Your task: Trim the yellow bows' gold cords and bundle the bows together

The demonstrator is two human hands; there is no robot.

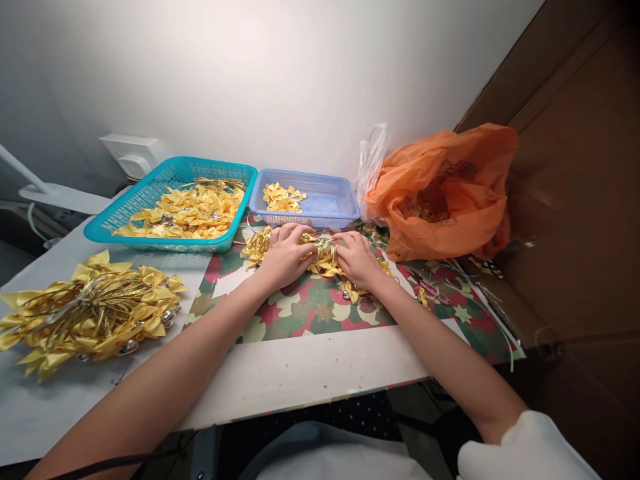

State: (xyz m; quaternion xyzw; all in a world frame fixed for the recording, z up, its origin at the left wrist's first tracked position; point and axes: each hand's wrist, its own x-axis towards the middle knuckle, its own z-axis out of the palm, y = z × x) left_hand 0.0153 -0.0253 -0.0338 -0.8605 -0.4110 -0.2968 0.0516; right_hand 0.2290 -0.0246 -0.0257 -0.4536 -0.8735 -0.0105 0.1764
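Observation:
My left hand (pixel 289 255) and my right hand (pixel 358 260) are side by side on a bundle of yellow ribbon bows with gold cords (pixel 326 261). Fingers of both hands curl over the bundle and are closed on it. It lies across the camouflage-patterned mat (pixel 300 313), its middle showing between my hands and much of the rest hidden under them. By my right wrist, a bow with a small silver bell (pixel 346 294) sticks out from the bundle.
A large tied bundle of yellow bows (pixel 95 307) lies at left. Behind stand a teal basket (pixel 107 223) of bows and a blue basket (pixel 333 208) with fewer bows. An orange plastic bag (pixel 450 227) sits at right, beside cardboard (pixel 565 220). Scissors (pixel 434 293) lie near the bag.

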